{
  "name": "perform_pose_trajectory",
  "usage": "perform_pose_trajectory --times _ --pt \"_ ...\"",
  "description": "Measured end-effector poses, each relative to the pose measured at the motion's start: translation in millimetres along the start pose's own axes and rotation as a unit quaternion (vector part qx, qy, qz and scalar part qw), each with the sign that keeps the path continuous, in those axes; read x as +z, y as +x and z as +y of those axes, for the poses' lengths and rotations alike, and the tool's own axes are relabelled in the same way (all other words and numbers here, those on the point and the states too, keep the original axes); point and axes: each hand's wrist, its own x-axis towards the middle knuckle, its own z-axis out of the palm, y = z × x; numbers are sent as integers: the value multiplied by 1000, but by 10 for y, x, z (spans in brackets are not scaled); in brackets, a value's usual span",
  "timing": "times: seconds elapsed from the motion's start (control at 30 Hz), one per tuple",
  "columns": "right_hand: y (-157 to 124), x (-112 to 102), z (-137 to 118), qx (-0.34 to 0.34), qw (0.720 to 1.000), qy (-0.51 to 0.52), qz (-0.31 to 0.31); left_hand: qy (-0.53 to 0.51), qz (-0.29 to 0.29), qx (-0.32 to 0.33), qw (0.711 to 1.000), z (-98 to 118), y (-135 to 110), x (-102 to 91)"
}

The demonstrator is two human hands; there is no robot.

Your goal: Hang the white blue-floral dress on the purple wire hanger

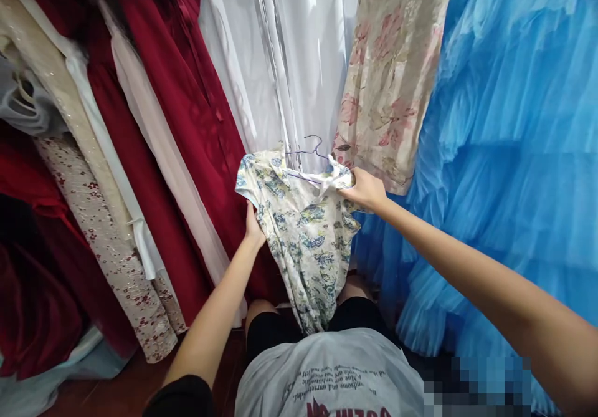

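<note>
In the head view, a white dress with a blue and yellow floral print [311, 242] hangs in front of my body on a thin dark wire hanger [314, 150]. The hanger's hook sticks up above the neckline. My right hand [367, 189] grips the dress at its right shoulder. At the opposite side, my left hand [253, 227] is under the sleeve opening; its fingers go behind or inside the cloth and are mostly hidden. The lower part of the dress falls between my knees.
Long dark red dresses [187, 93] and a beige sequinned one [56, 74] hang at left. White curtain-like fabric [308, 49] is straight ahead, beside a beige garment with pink flowers [387, 74]. A layered blue tulle gown [509, 174] fills the right side. Reddish floor [103, 395] shows lower left.
</note>
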Motion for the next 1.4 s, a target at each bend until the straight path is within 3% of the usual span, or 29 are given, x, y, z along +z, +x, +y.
perform_pose_trajectory --times 0.13,0.27,0.4,0.6,0.73,0.87,0.97,1.03,1.17,1.27,1.33,1.4 --pt "167 -95 -193 -67 997 -22 -9 11 155 48 987 -539 -186 146" --pt "40 -11 -144 -140 990 -24 -12 -1 203 49 978 -1004 -422 311" --pt "-166 221 46 -172 985 16 28 -44 237 37 970 -1289 -729 380" --pt "-145 506 174 -154 978 101 101 -93 277 15 956 -1302 -1108 390" --pt "-98 501 251 -194 961 158 117 -137 261 4 956 -1152 -1261 426" --pt "-210 494 257 -187 961 161 127 -165 224 -45 959 -1120 -1351 501" --pt "-570 657 170 -106 960 163 202 -147 226 -78 960 -1207 -1395 561" --pt "-1008 901 61 -40 955 181 232 -134 218 -96 962 -1285 -1435 596" --pt "-2191 1608 -211 25 949 294 109 -150 178 -83 969 -1412 -1537 646" --pt "-2916 2010 -341 117 923 365 11 -149 162 -86 972 -1488 -1594 652" --pt "-3148 2088 -370 147 905 397 -34 -137 164 -95 972 -1532 -1609 641" --pt "-3167 2022 -379 166 892 419 -44 -123 165 -87 975 -1559 -1611 632"
